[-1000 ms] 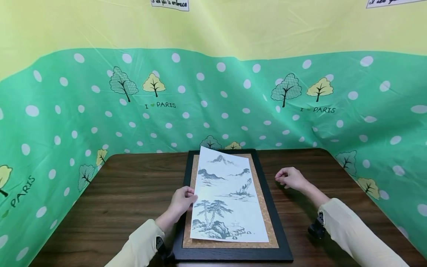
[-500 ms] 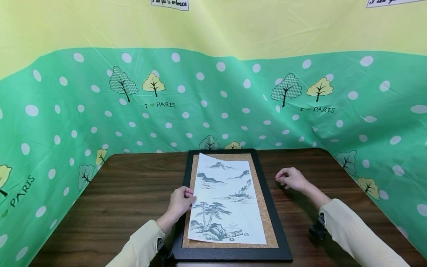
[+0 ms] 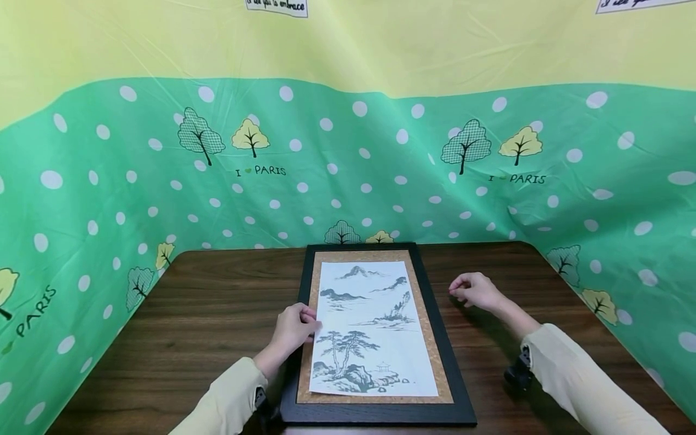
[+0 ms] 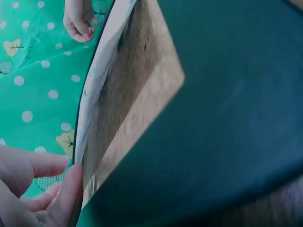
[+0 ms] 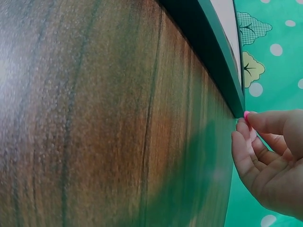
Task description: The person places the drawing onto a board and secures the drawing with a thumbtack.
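My left hand [image 3: 293, 329] pinches the left edge of a white sheet of paper [image 3: 375, 350] printed with an ink landscape of mountains and pines. The sheet overlies a cork board [image 3: 441, 368] with a black frame [image 3: 380, 414]. In the left wrist view the paper's edge [image 4: 97, 90] stands a little off the cork, with a shadow below. To the right of the frame, over the table, my right hand [image 3: 475, 291] has its thumb and fingers together. The right wrist view shows a small pink push pin [image 5: 246, 115] at those fingertips, mostly hidden by them.
The board lies on a dark wooden table [image 3: 206, 338], near its front. Behind and at both sides hangs a green and yellow cloth [image 3: 337, 139] with white dots and printed trees. A black wrist device [image 3: 518, 370] is on the right wrist.
The paper's raised far end has come down toward the cork, and the sheet has shifted slightly left and back right. The left hand keeps its pinch; the right hand stays nearly still.
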The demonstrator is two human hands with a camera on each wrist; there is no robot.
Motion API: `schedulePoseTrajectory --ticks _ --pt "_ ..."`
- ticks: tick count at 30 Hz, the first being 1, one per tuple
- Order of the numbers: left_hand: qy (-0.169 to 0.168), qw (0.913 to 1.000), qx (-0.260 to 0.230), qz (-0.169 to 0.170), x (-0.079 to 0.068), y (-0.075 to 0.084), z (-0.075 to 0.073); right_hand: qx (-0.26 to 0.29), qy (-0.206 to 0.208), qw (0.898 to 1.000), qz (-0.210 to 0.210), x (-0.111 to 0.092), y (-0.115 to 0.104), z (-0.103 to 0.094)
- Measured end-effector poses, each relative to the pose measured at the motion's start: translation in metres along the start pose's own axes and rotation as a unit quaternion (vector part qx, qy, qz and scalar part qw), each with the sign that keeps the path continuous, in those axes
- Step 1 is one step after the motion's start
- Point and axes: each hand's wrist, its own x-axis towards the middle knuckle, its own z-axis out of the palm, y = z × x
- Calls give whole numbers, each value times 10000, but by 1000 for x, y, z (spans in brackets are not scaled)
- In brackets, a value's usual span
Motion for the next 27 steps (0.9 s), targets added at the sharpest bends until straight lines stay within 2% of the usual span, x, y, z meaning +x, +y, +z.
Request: schedulePoseTrajectory --ticks 3,5,9,12,18,24,27 --pt "-30 9996 154 219 3 -2 -7 -15 -12 10000 -28 -1 -1 -1" --pt "47 9983 454 371 5 -3 -13 -18 3 10000 -2 0 -1 -2" --pt "236 9933 1088 298 10 -9 -27 -31 5 10000 -10 1 0 -2" --pt "110 9914 1297 111 12 -15 -37 -17 -5 10000 -24 1 2 -3" --pt "-358 9919 1171 336 15 -31 -46 -44 14 10000 -18 5 2 -5" --pt "-886 9902 849 666 11 -39 -46 -74 -37 9999 -137 11 -6 -11" --pt "-1032 9894 710 731 11 -41 -45 -85 -83 9996 -237 13 -11 -14"
